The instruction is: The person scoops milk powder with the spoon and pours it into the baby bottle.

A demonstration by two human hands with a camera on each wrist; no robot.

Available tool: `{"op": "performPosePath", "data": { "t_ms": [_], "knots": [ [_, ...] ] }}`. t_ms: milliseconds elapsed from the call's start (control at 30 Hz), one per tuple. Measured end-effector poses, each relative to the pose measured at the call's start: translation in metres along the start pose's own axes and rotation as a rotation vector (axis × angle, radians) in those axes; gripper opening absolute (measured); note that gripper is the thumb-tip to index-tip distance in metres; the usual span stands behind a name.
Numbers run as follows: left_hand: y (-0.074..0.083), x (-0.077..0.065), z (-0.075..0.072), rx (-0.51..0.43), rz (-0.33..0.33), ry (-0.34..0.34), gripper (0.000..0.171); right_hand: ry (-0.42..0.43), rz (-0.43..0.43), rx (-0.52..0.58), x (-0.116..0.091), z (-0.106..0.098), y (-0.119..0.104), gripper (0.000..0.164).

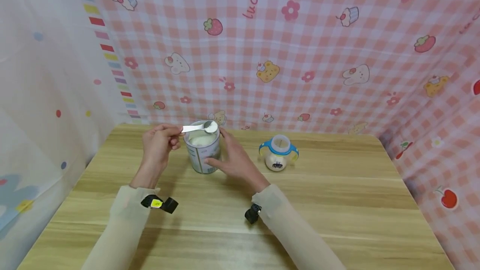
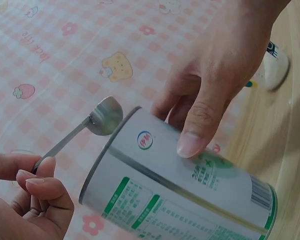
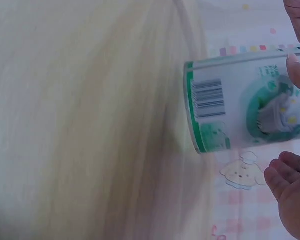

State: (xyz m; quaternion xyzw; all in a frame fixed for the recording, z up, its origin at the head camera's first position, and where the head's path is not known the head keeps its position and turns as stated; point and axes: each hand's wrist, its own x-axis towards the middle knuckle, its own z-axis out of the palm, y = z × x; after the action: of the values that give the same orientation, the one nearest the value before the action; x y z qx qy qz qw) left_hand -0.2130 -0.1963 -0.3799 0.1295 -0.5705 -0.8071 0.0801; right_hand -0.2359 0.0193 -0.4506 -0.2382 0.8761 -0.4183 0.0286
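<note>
My left hand [image 1: 156, 147] pinches the handle of a metal measuring spoon [image 1: 194, 128]. The spoon's round bowl carries white powder and hangs over the rim of an uncovered can of white powder [image 1: 200, 155]. White powder shows inside the can. With thumb in front and fingers round the far side, my right hand [image 1: 236, 157] holds the can. In the left wrist view the spoon bowl [image 2: 106, 116] is close to the can's rim, and the right thumb [image 2: 192, 142] lies on the label. The can's green base edge and barcode [image 3: 208, 98] show in the right wrist view.
Right of the can stands a baby bottle [image 1: 277, 161] with blue-and-yellow handles, uncapped, with pale contents. Everything is on a wooden table [image 1: 318, 216]. Behind it hangs a pink checked curtain [image 1: 240, 45], with a white patterned one [image 1: 41, 95] on the left.
</note>
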Motion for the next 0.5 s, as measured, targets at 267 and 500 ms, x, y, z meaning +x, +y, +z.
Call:
{"op": "performPosePath", "data": {
  "t_ms": [267, 500],
  "knots": [
    [0.000, -0.006, 0.009, -0.027, 0.009, -0.016, 0.026, 0.031, 0.039, -0.093, -0.012, -0.018, -0.001, 0.101],
    [0.000, -0.009, 0.018, -0.057, 0.023, -0.035, 0.026, 0.087, -0.023, -0.120, -0.026, -0.041, 0.002, 0.099]
  ]
}}
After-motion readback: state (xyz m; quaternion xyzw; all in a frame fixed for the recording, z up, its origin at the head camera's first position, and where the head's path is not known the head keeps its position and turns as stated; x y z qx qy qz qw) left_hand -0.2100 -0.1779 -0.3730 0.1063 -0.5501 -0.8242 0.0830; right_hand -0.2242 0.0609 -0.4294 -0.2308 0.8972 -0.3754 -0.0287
